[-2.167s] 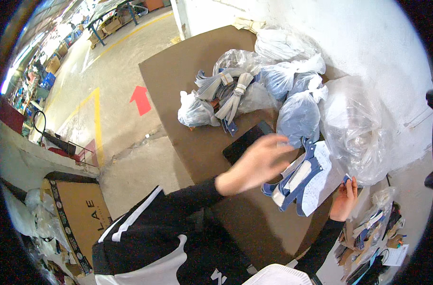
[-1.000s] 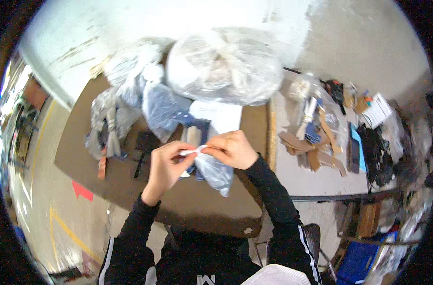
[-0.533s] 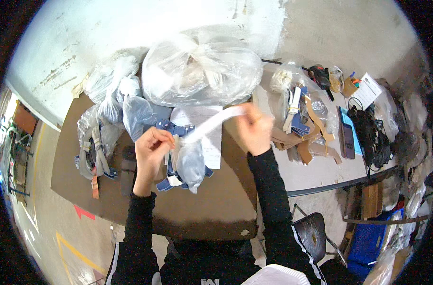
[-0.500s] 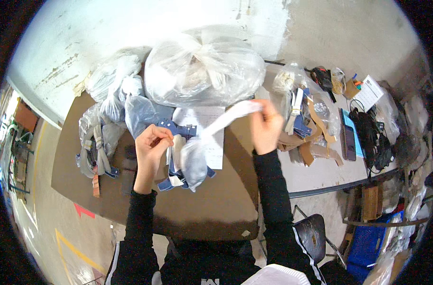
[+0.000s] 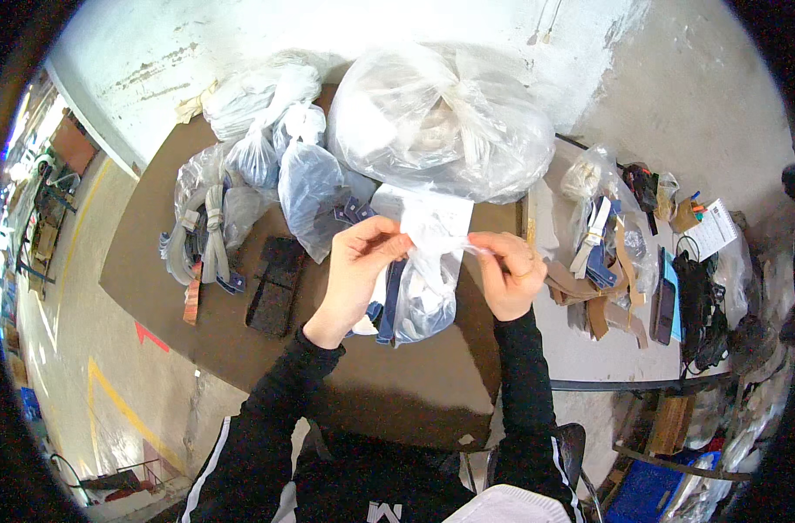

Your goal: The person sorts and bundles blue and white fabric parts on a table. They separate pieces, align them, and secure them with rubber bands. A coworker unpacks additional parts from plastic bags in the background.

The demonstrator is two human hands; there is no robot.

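Between my hands a small clear plastic bag [image 5: 428, 305] lies on the brown table [image 5: 345, 383], its gathered top drawn up toward my fingers. My left hand [image 5: 362, 261] is closed, thumb and forefinger pinching the left side of that top. On the other side my right hand [image 5: 511, 275] pinches a thin, stretched end of the plastic. Dark blue fabric strips [image 5: 388, 305] show beside the bag, partly behind my left hand. A white paper sheet [image 5: 457, 218] lies under and beyond the bag.
A large tied clear bag [image 5: 441, 131] stands at the back, with smaller filled bags [image 5: 310, 187] left of it. A black wallet-like case [image 5: 275, 283] and bundled grey straps [image 5: 212, 231] lie left. On the right-hand table are tan strips [image 5: 628, 261], a phone [image 5: 665, 309] and black cables [image 5: 711, 322].
My right hand has come down and in from its raised position with the bag's stretched top. Both hands now meet at the bag's neck. The whole view has shifted.
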